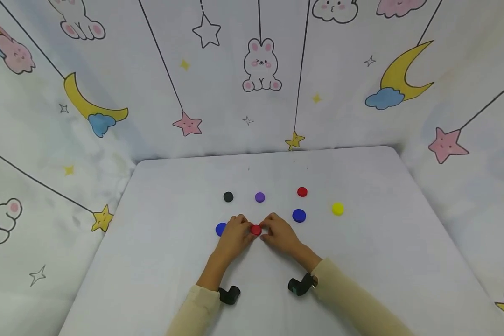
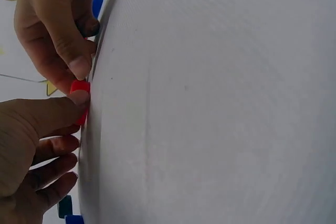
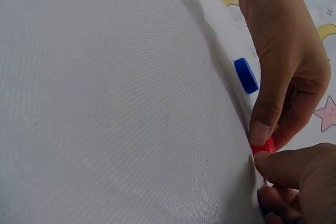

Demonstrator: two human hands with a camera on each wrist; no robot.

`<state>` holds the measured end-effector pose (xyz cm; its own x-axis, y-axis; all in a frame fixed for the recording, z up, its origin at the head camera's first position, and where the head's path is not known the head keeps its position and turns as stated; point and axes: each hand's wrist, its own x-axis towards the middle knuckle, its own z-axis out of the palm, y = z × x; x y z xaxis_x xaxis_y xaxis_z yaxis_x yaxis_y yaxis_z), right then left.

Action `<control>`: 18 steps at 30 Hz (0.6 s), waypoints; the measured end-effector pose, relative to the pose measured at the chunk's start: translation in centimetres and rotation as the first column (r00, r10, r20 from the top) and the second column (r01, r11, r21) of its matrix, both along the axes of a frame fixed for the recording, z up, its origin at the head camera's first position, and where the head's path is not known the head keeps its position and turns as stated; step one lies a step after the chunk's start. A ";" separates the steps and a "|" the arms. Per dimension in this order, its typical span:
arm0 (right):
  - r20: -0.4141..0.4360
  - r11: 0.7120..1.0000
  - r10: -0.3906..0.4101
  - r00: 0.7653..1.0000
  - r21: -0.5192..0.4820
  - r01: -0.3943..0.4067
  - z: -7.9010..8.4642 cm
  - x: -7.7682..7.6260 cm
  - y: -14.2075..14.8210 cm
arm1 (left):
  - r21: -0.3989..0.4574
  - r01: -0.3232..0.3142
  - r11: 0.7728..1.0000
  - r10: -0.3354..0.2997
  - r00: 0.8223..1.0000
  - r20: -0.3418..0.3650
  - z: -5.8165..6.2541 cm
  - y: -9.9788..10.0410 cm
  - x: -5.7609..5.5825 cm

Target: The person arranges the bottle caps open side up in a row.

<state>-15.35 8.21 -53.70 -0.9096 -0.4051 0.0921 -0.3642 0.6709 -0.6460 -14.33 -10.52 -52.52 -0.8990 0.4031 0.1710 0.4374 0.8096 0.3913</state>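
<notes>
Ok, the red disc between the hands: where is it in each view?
Head: red disc central, below mid-height.
Left wrist: red disc toward the left edge, about mid-height.
Right wrist: red disc at right, below mid-height.
Shared landmark: left hand and right hand, either side of it.

Red disc: round, squat, plain-coloured, side wall visible in the wrist views. Pose: lying flat, round face up, at the surface of the white table. One side is gripped by the left hand, its thumb laid across the wall; the opposite side is held at the fingertips of the right hand. Wall partly hidden by both thumbs.
</notes>
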 end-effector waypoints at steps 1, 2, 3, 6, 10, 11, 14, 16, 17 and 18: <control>-0.001 1.000 -0.016 1.000 -0.009 0.016 -0.1 0.0 0.0 | 0.001 0.009 1.000 -0.009 1.000 0.000 0.1 0.0 0.0; -0.006 0.999 -0.029 1.000 -0.023 0.028 -0.1 0.1 0.0 | -0.002 0.018 1.000 -0.018 1.000 -0.003 0.1 0.0 -0.1; -0.015 0.999 -0.038 0.999 -0.033 0.038 -0.2 0.2 0.0 | -0.010 0.023 1.000 -0.023 1.000 -0.010 0.2 0.0 -0.1; -0.072 0.994 -0.048 0.996 -0.098 0.041 -0.1 0.3 0.1 | -0.005 0.035 0.999 -0.036 0.999 -0.035 0.7 -0.2 -0.3; -0.161 0.979 -0.042 0.986 -0.206 0.008 1.3 0.8 0.4 | 0.101 0.049 0.994 -0.040 0.996 -0.083 1.6 -0.3 0.0; -0.176 0.974 -0.044 0.983 -0.227 0.003 1.9 0.9 0.5 | 0.137 0.060 0.989 -0.046 0.994 -0.102 2.0 -0.3 0.1; -0.233 0.965 -0.036 0.972 -0.261 -0.027 3.8 0.9 0.8 | 0.236 0.094 0.967 -0.057 0.986 -0.158 3.2 -0.2 0.2; -0.251 0.964 -0.031 0.967 -0.262 -0.037 5.0 0.8 1.1 | 0.293 0.115 0.949 -0.065 0.982 -0.175 4.1 -0.1 0.4; -0.260 0.963 -0.028 0.965 -0.264 -0.043 5.6 0.8 1.2 | 0.322 0.125 0.938 -0.068 0.981 -0.183 4.6 -0.1 0.5; -0.265 0.961 -0.025 0.964 -0.271 -0.049 6.2 0.8 1.3 | 0.347 0.131 0.929 -0.069 0.980 -0.185 5.0 0.0 0.5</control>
<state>-14.57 9.47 -47.55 -0.8328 -0.3412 0.4359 -0.5530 0.4774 -0.6829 -13.79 -10.54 -47.49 -0.8033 0.3739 0.4636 0.5927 0.5790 0.5599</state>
